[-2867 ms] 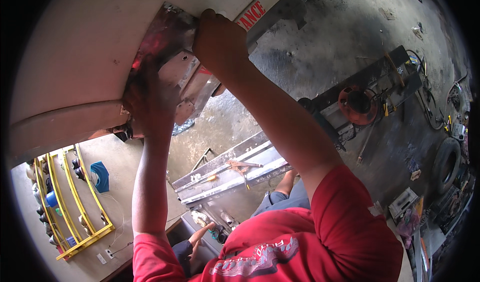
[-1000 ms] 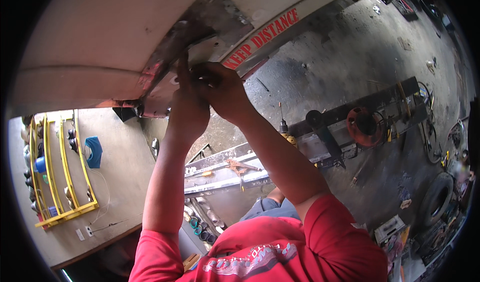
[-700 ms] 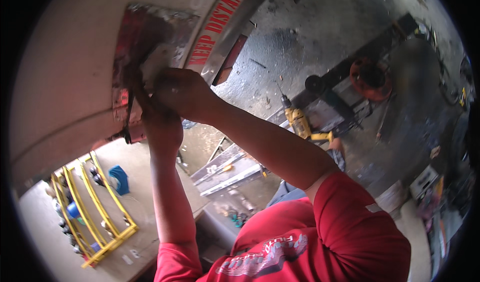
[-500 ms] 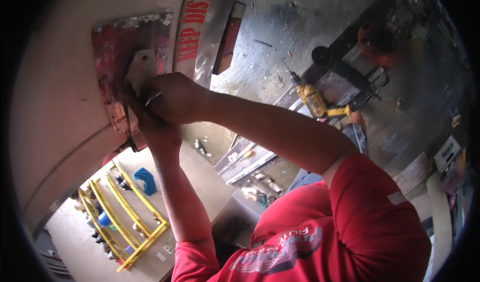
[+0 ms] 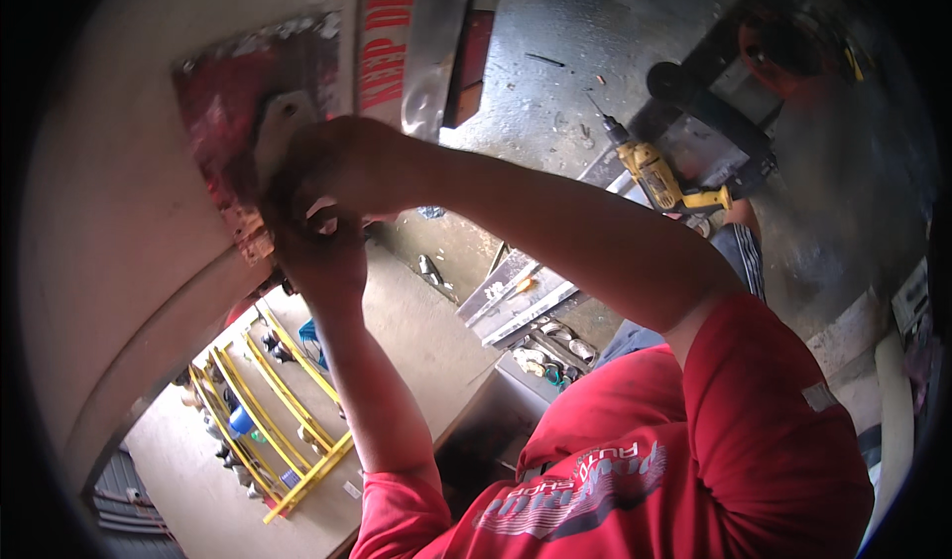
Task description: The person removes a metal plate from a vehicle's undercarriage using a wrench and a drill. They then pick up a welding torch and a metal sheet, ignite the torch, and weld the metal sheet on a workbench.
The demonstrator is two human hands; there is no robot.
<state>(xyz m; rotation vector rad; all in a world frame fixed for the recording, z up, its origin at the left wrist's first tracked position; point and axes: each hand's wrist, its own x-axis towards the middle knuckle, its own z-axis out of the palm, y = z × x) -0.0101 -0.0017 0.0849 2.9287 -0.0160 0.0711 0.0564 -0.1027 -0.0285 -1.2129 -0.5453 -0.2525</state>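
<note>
From the head view, the only one here, I am watching two bare hands working close together against a large pale panel (image 5: 109,182). A dark red bare patch (image 5: 213,113) is showing in that panel, and a light metal plate (image 5: 281,134) with a hole near its top is lying over the patch. The right hand (image 5: 359,165) is covering the plate's right side, its fingers bending inward. The left hand (image 5: 315,247) is sitting just below, at the plate's lower end, thumb and fingers nearly meeting the other hand's. Shadow is hiding the fingertips, so I cannot tell whether either hand is gripping the plate or merely touching it.

To the right of the hands, a strip with red lettering (image 5: 389,43) is running along the panel's edge, a red and orange bar (image 5: 472,58) beside it. Farther off, a yellow drill (image 5: 650,174) is lying near a dark grinder (image 5: 716,118). Below the hands, a yellow rack (image 5: 319,452) is resting on the pale floor (image 5: 421,341).
</note>
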